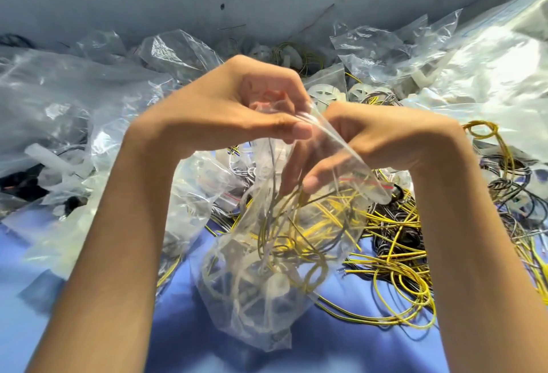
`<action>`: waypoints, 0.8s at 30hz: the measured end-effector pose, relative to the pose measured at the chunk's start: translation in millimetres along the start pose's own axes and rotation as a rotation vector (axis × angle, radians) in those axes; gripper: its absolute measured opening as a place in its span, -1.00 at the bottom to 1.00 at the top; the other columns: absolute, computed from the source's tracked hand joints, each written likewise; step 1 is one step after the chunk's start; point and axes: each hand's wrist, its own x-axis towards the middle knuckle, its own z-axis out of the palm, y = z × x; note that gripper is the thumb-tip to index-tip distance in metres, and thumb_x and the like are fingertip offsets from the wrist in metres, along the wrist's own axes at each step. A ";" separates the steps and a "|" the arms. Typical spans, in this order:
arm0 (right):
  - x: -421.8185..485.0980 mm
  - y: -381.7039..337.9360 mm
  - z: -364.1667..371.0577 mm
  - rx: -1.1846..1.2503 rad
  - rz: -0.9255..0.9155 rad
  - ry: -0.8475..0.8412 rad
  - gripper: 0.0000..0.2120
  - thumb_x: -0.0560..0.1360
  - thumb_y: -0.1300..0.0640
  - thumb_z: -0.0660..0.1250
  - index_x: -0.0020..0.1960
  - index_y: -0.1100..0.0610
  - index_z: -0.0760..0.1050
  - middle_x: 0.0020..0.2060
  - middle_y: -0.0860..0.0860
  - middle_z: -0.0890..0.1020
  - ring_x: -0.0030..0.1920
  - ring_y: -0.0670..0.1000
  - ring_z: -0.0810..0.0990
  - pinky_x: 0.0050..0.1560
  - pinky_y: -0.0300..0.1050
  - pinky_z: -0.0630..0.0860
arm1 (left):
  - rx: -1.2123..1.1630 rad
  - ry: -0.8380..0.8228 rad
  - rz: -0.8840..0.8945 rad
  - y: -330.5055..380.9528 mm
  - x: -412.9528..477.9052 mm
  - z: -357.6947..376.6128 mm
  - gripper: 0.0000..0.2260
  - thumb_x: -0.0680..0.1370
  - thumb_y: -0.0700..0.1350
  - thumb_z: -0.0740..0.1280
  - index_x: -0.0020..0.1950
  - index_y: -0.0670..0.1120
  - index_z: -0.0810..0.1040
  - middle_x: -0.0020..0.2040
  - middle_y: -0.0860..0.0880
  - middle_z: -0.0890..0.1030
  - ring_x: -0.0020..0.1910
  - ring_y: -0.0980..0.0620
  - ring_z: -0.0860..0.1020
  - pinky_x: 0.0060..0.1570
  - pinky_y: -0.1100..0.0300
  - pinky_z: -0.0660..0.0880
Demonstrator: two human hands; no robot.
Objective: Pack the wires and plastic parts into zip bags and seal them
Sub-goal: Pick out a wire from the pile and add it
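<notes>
A clear zip bag (261, 298) hangs in the middle of the head view, above the blue table. Inside it lie yellow and grey wires and a white wheel-shaped plastic part. My left hand (225, 106) pinches the bag's top edge between thumb and fingers. My right hand (379, 141) grips the same top from the right, thumb pressed against the plastic near the red zip strip (370, 183). The bag's mouth is bunched between both hands.
Loose yellow and black wire coils (400, 239) spread over the blue table (341, 349) at the right. Filled and empty clear bags (74, 112) pile up left and at the back. White plastic wheels (326, 94) lie behind my hands. A grey wall stands beyond.
</notes>
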 end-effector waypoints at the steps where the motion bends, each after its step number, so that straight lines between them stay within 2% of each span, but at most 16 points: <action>1: 0.6 -0.2 0.3 0.011 0.006 -0.022 -0.81 0.37 0.23 0.46 -0.02 0.22 0.64 -0.23 0.00 0.70 -0.24 -0.13 0.63 -0.18 -0.35 0.50 | 0.001 -0.001 0.000 -0.2 0.0 -0.1 -0.90 0.38 -0.03 0.46 -0.18 -0.02 0.62 -0.28 -0.07 0.59 -0.25 0.12 0.53 -0.16 0.25 0.44; 3: 1.5 -1.0 0.3 0.007 -0.001 -0.005 -0.81 0.36 0.22 0.46 -0.03 0.21 0.65 -0.27 -0.01 0.69 -0.28 -0.14 0.62 -0.22 -0.39 0.47 | 0.001 -0.003 0.005 -1.0 0.0 -0.4 -0.91 0.38 -0.04 0.45 -0.18 -0.02 0.62 -0.27 -0.05 0.58 -0.25 0.13 0.52 -0.16 0.29 0.44; 7: 1.4 0.9 -1.7 0.027 -0.059 0.186 -0.83 0.34 0.22 0.46 -0.07 0.17 0.62 -0.37 -0.16 0.63 -0.34 -0.25 0.54 -0.27 -0.46 0.40 | -0.012 0.006 0.005 -1.7 -1.5 -3.7 -0.92 0.39 -0.04 0.45 -0.16 -0.01 0.61 -0.29 -0.09 0.61 -0.26 0.10 0.55 -0.15 0.27 0.46; 10: 1.8 3.7 -2.4 0.054 -0.063 0.255 -0.82 0.28 0.15 0.47 -0.14 0.18 0.63 -0.29 -0.03 0.65 -0.27 -0.17 0.57 -0.20 -0.37 0.46 | -0.004 0.015 0.007 -2.7 -2.3 -5.6 -0.91 0.38 -0.04 0.48 -0.19 0.02 0.61 -0.30 -0.02 0.62 -0.27 0.12 0.55 -0.18 0.34 0.46; 13: 3.7 2.1 -0.3 0.000 0.008 0.137 -0.85 0.32 0.13 0.47 -0.14 0.15 0.65 -0.29 -0.01 0.69 -0.28 -0.13 0.63 -0.22 -0.35 0.50 | 0.016 0.024 -0.005 -3.8 -1.7 -5.7 -0.87 0.36 -0.02 0.52 -0.19 0.02 0.62 -0.28 -0.04 0.61 -0.24 0.12 0.55 -0.17 0.33 0.47; 16: 4.3 3.0 1.0 -0.146 0.069 0.046 -0.77 0.39 0.03 0.44 -0.02 0.11 0.66 -0.12 0.11 0.71 -0.11 0.05 0.67 -0.02 -0.07 0.59 | 0.069 0.004 -0.032 -2.8 -1.0 -3.5 -0.85 0.36 0.06 0.45 -0.17 0.02 0.62 -0.25 -0.03 0.62 -0.23 0.15 0.52 -0.15 0.35 0.45; 17: 3.1 3.5 -0.4 -0.162 0.073 0.078 -0.74 0.39 -0.01 0.43 0.00 0.11 0.67 -0.10 0.13 0.70 -0.11 0.06 0.65 -0.02 -0.04 0.57 | 0.079 0.003 -0.042 -1.7 -0.8 -2.8 -0.83 0.37 0.08 0.43 -0.17 0.02 0.62 -0.26 -0.02 0.61 -0.24 0.16 0.52 -0.16 0.36 0.44; 20: -5.5 1.0 -6.7 -0.069 0.035 0.265 -0.80 0.43 0.05 0.42 0.00 0.12 0.66 -0.14 0.08 0.71 -0.18 -0.14 0.57 -0.15 -0.28 0.45 | 0.174 0.010 -0.076 0.6 -0.2 -1.8 -0.73 0.42 0.20 0.36 -0.18 0.00 0.63 -0.32 -0.05 0.60 -0.32 0.13 0.50 -0.29 0.27 0.38; 22: -15.1 2.6 -14.2 -0.029 0.004 0.415 -0.86 0.47 0.15 0.39 0.01 0.15 0.63 -0.15 0.05 0.71 -0.16 -0.15 0.59 -0.15 -0.34 0.47 | 0.272 0.034 -0.116 -0.3 0.7 -1.6 -0.65 0.44 0.25 0.33 -0.28 -0.02 0.59 -0.42 -0.03 0.53 -0.41 0.15 0.43 -0.42 0.27 0.28; 24: -25.9 6.9 -23.4 -0.053 0.032 0.558 -0.88 0.48 0.13 0.37 -0.01 0.10 0.63 -0.15 -0.02 0.72 -0.18 -0.14 0.64 -0.16 -0.34 0.50 | 0.354 0.052 -0.157 -3.1 1.4 -2.7 -0.56 0.42 0.26 0.33 -0.35 -0.11 0.55 -0.47 -0.10 0.47 -0.45 0.13 0.34 -0.46 0.24 0.20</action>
